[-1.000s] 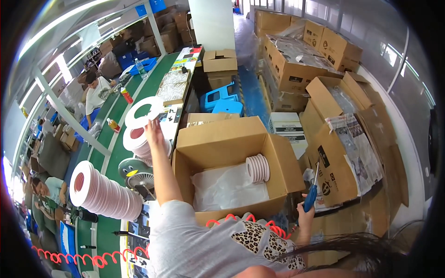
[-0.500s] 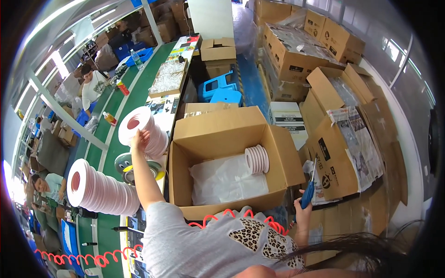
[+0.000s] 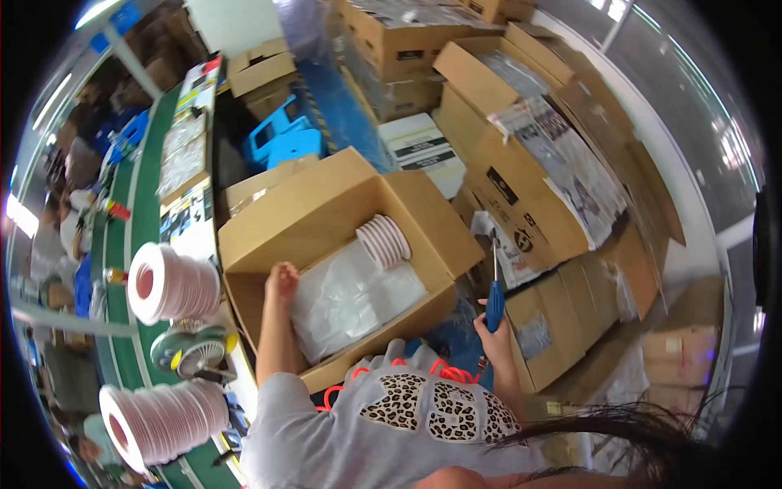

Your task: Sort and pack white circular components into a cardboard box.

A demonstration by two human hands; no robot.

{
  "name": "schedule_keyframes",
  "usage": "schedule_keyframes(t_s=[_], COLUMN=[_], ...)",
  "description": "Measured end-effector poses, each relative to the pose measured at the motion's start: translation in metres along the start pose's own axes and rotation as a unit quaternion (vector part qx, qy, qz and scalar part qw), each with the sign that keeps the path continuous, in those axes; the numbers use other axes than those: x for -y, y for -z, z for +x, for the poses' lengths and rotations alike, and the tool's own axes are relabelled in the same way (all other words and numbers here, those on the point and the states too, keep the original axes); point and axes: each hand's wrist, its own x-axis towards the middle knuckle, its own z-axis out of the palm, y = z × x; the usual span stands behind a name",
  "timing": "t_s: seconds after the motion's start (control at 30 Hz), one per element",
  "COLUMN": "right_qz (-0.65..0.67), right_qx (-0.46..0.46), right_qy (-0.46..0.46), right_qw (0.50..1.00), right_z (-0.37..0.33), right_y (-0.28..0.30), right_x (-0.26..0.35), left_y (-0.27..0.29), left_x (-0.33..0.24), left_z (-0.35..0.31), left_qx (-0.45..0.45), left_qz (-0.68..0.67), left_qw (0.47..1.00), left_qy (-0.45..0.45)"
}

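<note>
My left hand (image 3: pixel 283 281), fingers curled in and nothing showing in them, is over the left side of a large cardboard box (image 3: pixel 305 200). Inside that box, clear plastic sheeting (image 3: pixel 350 301) covers the bottom, and a short stack of white-pink rings (image 3: pixel 384 242) leans near its right side. My right hand (image 3: pixel 494 332) is closed round the blue handle of an air blow gun (image 3: pixel 495 306), its long thin metal nozzle pointing up. A red coiled hose (image 3: pixel 453 373) runs close below it. Left of the box, two tall stacks of white-pink rings (image 3: pixel 183 281) (image 3: pixel 175 416) lie tilted on the bench.
A small green-and-yellow fan (image 3: pixel 195 354) stands between the ring stacks, beside the green conveyor (image 3: pixel 145 187). A blue plastic stool (image 3: pixel 285 138) is beyond the box. Opened cartons (image 3: pixel 529 200) and flattened cardboard (image 3: pixel 562 314) crowd the right side. People are at work across the conveyor.
My left hand has left the far ring stack and moved right, over the box. The view has turned toward the right. My right hand keeps its grip on the air blow gun.
</note>
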Motion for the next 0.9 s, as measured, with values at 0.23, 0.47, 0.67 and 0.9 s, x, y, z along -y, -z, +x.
schedule_keyframes(t_s=[0.23,0.47,0.67,0.9], right_qz=[-0.044,-0.067,-0.092,-0.113], right_qx=[-0.049,-0.077,-0.069,-0.028], right_qy=[-0.089,-0.204,-0.209,-0.137], right_qw=[0.994,0.974,0.971,0.984], right_z=[-0.028,-0.061,-0.068,-0.047], right_y=[0.002,-0.008,-0.016,-0.014], right_x=[-0.020,-0.035,-0.056,-0.039], left_y=[-0.022,-0.012,-0.008,0.002], left_x=[0.194,0.267,0.273,0.212], left_z=[0.102,0.176,0.185,0.113], left_qx=[-0.091,-0.151,-0.099,-0.085], left_qz=[0.241,0.330,0.320,0.169], left_qw=[0.931,0.907,0.923,0.957], left_qy=[0.258,0.215,0.188,0.219])
